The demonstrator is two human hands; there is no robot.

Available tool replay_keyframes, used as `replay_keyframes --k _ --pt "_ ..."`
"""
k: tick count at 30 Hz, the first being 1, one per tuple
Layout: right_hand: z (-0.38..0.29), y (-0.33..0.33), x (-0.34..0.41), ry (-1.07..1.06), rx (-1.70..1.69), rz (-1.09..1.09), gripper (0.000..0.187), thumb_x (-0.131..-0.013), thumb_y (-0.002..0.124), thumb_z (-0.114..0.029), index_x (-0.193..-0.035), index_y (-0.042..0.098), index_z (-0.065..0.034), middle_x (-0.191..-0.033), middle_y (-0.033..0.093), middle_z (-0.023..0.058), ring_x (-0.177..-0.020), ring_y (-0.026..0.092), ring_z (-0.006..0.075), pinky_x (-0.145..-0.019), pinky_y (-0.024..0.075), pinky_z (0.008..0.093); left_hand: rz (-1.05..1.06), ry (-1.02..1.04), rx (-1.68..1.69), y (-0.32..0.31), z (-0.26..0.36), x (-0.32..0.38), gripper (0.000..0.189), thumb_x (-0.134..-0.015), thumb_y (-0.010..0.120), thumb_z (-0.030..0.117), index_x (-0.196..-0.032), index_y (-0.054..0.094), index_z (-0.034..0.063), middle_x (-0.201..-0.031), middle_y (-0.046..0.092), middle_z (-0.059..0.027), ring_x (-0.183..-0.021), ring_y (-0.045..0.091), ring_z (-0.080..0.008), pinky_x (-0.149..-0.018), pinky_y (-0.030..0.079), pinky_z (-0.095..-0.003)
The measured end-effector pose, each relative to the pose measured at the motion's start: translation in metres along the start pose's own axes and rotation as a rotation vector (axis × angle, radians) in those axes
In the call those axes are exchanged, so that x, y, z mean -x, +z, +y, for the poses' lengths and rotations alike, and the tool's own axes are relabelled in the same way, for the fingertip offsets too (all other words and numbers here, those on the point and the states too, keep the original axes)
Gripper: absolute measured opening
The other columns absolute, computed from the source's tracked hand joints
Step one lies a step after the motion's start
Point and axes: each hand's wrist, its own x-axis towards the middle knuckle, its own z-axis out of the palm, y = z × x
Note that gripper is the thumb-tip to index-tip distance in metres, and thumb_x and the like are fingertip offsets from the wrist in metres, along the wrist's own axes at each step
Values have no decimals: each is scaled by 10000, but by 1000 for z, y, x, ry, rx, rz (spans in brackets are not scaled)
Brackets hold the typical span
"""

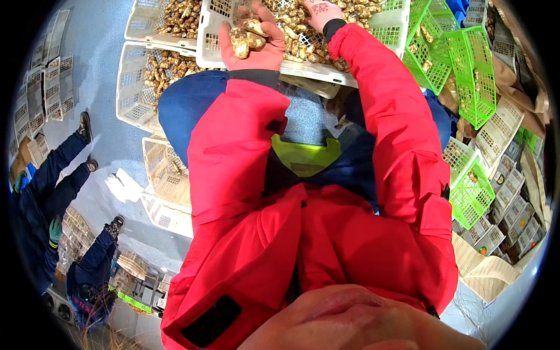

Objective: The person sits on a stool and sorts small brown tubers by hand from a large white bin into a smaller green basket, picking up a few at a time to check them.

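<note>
My left hand point(258, 64), in a pink glove, is turned palm up with several stubby brown-and-white mushrooms point(247, 38) resting in it, its fingers curled around them. They look like matsutake. Beneath both hands lies a white plastic crate point(211, 46) with a mesh floor, partly covered by a layer of similar mushrooms point(302, 46). My right hand point(323, 12), also gloved in pink with print on the back, reaches down among the mushrooms at the top of the view. Its fingertips are partly hidden, so whether it grips one is unclear.
More white crates point(131, 94) of mushrooms stand on the left. Green mesh baskets point(470, 78), some holding a few mushrooms, are stacked on the right. White paper point(124, 185) lies on the blue floor point(103, 65). Two other people point(65, 162) are at the far left.
</note>
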Motion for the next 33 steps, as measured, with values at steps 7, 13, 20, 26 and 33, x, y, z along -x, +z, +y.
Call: replay_keyframes --k 7,13,20,26,33 --pt "33 9 15 -18 -82 -101 285 -762 577 -237 -1041 575 -181 -995 612 58 -942 578 220 -805 456 350 -5 86 -77 4 -7 -4 377 -780 525 338 -1017 554 46 -1114 543 -176 -1073 489 -354 -884 391 -543" --pt "35 -10 13 -178 -275 -405 243 -753 558 -304 -966 621 -204 -956 625 66 -930 577 239 -831 437 342 70 237 -119 -14 16 -4 324 -834 467 362 -974 563 86 -971 597 -95 -876 569 -245 -702 491 -392" --pt "129 10 -2 360 -403 109 331 -771 449 -249 -1068 593 -243 -1043 596 112 -951 572 265 -854 437 376 11 140 -115 -17 6 -9 289 -838 467 349 -937 561 94 -924 566 -58 -819 551 -205 -652 478 -348" --pt "59 2 -12 191 -322 -90 392 -786 438 -332 -1141 542 -202 -1081 577 125 -1003 545 265 -871 418 368 8 124 -159 -23 22 -3 282 -842 474 352 -914 569 96 -891 557 -35 -788 532 -182 -611 454 -314" --pt "-13 11 11 3 -628 -114 488 -786 453 -390 -1222 456 -170 -1065 569 175 -976 549 300 -869 422 364 143 194 -242 -7 -10 -11 436 -794 550 387 -1031 530 22 -1010 552 -133 -917 527 -267 -774 443 -411"
